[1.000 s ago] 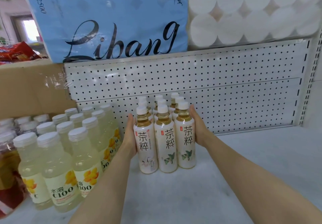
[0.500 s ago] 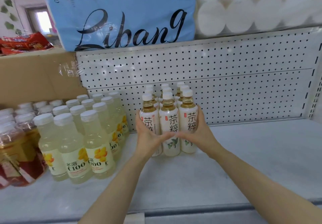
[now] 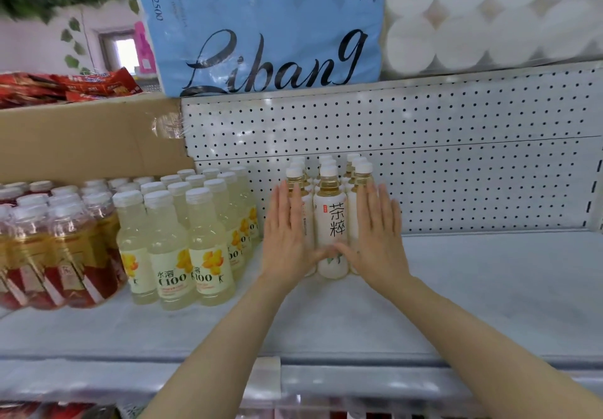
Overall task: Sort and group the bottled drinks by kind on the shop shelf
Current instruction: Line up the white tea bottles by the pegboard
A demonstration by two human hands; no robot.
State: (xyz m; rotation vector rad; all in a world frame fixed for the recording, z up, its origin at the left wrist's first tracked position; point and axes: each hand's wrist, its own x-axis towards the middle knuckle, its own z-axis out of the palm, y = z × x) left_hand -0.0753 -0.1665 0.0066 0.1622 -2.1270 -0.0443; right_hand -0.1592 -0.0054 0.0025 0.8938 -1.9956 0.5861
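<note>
Hands lie flat, fingers straight, on the tea bottles (image 3: 329, 219): left hand (image 3: 287, 232) and right hand (image 3: 378, 232) press the front row, likely squaring the block against the pegboard (image 3: 456, 157), right of the lemon bottles (image 3: 182, 239).

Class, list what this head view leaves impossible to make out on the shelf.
- Outer front tea bottles: labels hidden behind the left hand and right hand.
- Rear tea bottles: count unclear, front row hides them.
- Red drink bottles: cut off by left edge.
- Lower shelf goods: blurred, cropped.

White-capped amber tea bottles (image 3: 329, 222)
</note>
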